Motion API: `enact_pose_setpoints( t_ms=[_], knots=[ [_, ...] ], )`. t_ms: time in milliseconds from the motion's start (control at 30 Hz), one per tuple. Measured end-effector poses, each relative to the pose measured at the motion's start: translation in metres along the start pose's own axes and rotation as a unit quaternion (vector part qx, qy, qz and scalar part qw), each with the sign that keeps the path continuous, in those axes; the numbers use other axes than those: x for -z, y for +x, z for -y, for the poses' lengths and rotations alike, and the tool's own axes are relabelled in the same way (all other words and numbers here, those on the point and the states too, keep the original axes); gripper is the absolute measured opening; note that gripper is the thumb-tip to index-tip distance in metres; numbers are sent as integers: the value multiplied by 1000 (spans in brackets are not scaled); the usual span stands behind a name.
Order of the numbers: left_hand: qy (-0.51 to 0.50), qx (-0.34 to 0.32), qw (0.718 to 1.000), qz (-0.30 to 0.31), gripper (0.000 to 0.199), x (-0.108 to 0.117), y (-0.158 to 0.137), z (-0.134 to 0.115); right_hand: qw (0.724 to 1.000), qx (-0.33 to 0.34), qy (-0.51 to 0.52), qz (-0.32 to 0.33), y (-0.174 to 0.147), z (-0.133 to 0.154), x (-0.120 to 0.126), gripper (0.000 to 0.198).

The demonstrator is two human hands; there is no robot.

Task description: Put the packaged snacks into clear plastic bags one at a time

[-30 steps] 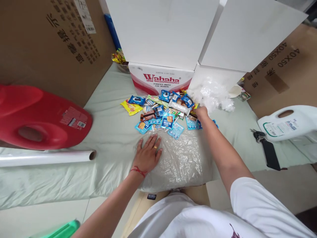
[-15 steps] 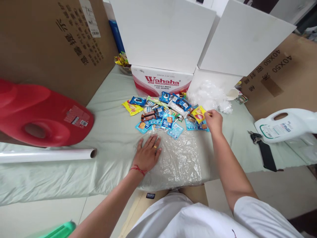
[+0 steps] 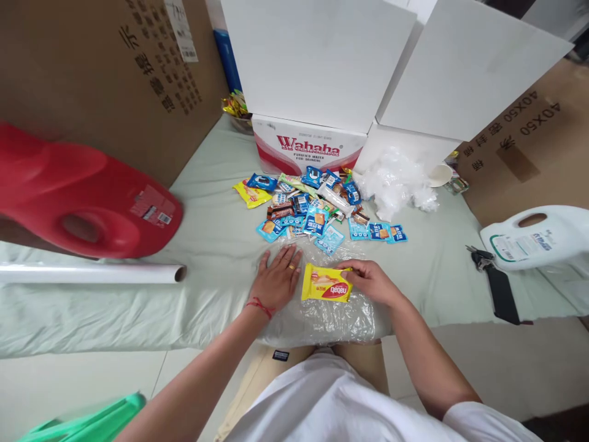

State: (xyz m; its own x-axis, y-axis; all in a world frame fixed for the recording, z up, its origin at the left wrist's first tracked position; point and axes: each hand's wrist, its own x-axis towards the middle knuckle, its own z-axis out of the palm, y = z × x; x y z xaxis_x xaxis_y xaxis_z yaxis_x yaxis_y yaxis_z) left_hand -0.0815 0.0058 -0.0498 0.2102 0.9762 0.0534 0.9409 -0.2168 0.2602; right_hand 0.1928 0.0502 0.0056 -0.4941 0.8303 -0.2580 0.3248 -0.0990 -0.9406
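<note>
My right hand [image 3: 370, 281] grips the right end of a yellow Nabati wafer packet [image 3: 326, 283], thumb on top. The packet is over a sheet of clear plastic film [image 3: 340, 319] at the table's front edge. Flat on the film's left side lies my left hand [image 3: 276, 276], fingers stretched out, with a ring and a red string bracelet. Just beyond both hands is a heap of small wrapped snacks [image 3: 315, 221], blue, brown and white. Another yellow packet [image 3: 252, 194] rests at the heap's left edge.
Behind the heap stands a Wahaha carton [image 3: 308, 147], with crumpled clear plastic [image 3: 391, 184] at its right. A red jug [image 3: 92, 196] and a film roll [image 3: 92, 273] lie left. On the right are a white jug [image 3: 538, 239], keys [image 3: 481, 258] and a black phone [image 3: 502, 294].
My right hand has brought the yellow wafer packet from the heap's right side toward me, over the plastic film. My left hand stays flat on the film. The view has shifted slightly.
</note>
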Motion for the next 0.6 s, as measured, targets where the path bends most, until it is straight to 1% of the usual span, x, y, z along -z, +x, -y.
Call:
enact_pose_setpoints(
  t_ms=[67, 133, 167, 233, 333, 433, 500, 533, 567, 600],
  knots=[
    [0, 0, 1000, 1, 56, 0, 0, 0, 998, 17, -52, 18, 7, -5, -8, 44],
    [-2, -1, 1000, -3, 56, 0, 0, -1, 988, 54, -146, -10, 13, -4, -11, 36],
    [-3, -1, 1000, -5, 56, 0, 0, -1, 977, 74, -196, -33, 16, -1, -12, 33],
    [-8, 1, 1000, -11, 56, 0, -1, -2, 951, 98, -285, -74, 22, 16, -14, 30],
    [-18, -1, 1000, -14, 55, 0, -2, -2, 905, 103, -403, -85, 48, 58, -29, 33],
    [-27, -2, 1000, -11, 54, -1, -2, -1, 853, 118, -505, -51, 102, 103, -63, 38],
    [-29, 1, 1000, -5, 54, -2, -2, 0, 830, 128, -542, -13, 150, 126, -94, 37],
    [-30, 3, 1000, -3, 54, -2, -2, 1, 827, 133, -547, 3, 174, 135, -109, 37],
    [-30, 4, 1000, -2, 53, -2, -2, 1, 829, 136, -542, 21, 198, 143, -122, 38],
    [-31, 6, 1000, -2, 53, -2, -2, 1, 834, 151, -528, 60, 220, 148, -132, 41]
  ],
)
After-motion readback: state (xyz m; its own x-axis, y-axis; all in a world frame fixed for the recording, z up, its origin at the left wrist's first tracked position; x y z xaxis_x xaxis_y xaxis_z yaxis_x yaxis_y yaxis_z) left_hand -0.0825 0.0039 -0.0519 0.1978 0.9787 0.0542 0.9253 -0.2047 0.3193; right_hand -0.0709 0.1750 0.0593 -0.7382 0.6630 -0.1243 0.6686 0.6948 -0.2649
